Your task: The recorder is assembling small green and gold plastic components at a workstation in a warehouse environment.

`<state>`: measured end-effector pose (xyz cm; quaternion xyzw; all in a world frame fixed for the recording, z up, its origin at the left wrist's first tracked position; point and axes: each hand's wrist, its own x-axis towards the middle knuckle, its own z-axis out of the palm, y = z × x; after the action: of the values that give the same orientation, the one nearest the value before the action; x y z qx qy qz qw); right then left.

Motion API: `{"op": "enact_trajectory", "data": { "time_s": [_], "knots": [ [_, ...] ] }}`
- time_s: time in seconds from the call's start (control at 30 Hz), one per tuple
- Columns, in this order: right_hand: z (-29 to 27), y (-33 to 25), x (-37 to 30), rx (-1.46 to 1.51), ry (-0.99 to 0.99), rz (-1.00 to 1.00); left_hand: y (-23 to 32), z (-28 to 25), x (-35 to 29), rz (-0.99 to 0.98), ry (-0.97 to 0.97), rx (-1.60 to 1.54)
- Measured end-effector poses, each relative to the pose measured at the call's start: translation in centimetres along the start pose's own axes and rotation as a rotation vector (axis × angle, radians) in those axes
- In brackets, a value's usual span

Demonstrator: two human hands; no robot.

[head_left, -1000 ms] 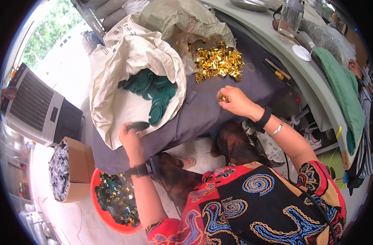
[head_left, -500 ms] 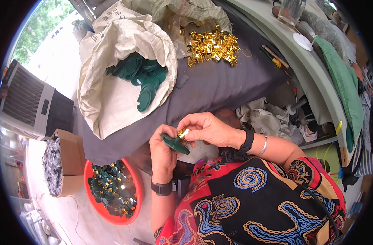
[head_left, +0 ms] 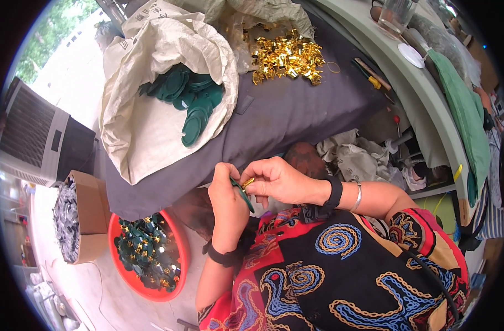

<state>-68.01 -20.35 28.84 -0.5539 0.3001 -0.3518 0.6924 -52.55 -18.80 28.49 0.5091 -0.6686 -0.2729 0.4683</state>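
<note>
My left hand (head_left: 228, 201) is closed on a dark green oval plastic disc (head_left: 242, 194), which is turned nearly edge-on and partly covered by the fingers. Between the thumb and fingers of my right hand (head_left: 274, 181) is a small shiny gold clip (head_left: 248, 182), held against the face of the disc. Whether the clip is fastened to it I cannot tell. More green discs (head_left: 192, 118) spill from the mouth of a whitish woven sack (head_left: 147, 149) on the grey-covered table. Beyond lies a heap of gold clips (head_left: 288, 58).
Down at the left, a red-orange basin (head_left: 184, 243) contains green discs with gold pieces. Beside it stands a cardboard box (head_left: 94, 212) of grey pieces, near a large grey air cooler (head_left: 31, 132). Tools with yellow handles (head_left: 373, 81) lie on the table's right; a curved white counter (head_left: 428, 105) runs alongside.
My left hand has turned, so the disc now stands edge-on instead of showing its flat face. The gold clip stays pinched in my right hand, at the disc.
</note>
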Motion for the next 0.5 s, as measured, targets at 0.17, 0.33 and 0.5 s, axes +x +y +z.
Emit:
{"op": "enact_trajectory", "data": {
  "time_s": [0.17,0.33,0.5],
  "knots": [
    [-0.7,1.0,0.9,0.136,-0.111,0.183,-1.1,-0.9,-0.2,0.212,-0.002,0.194],
    [-3.3,-0.4,2.0,-0.046,-0.033,0.026,-3.8,-8.9,-1.7,-0.174,0.384,0.084],
    [-10.8,-2.2,2.0,-0.372,0.327,-0.101,-13.0,-25.1,-8.7,-0.364,0.776,0.26]
  ]
}}
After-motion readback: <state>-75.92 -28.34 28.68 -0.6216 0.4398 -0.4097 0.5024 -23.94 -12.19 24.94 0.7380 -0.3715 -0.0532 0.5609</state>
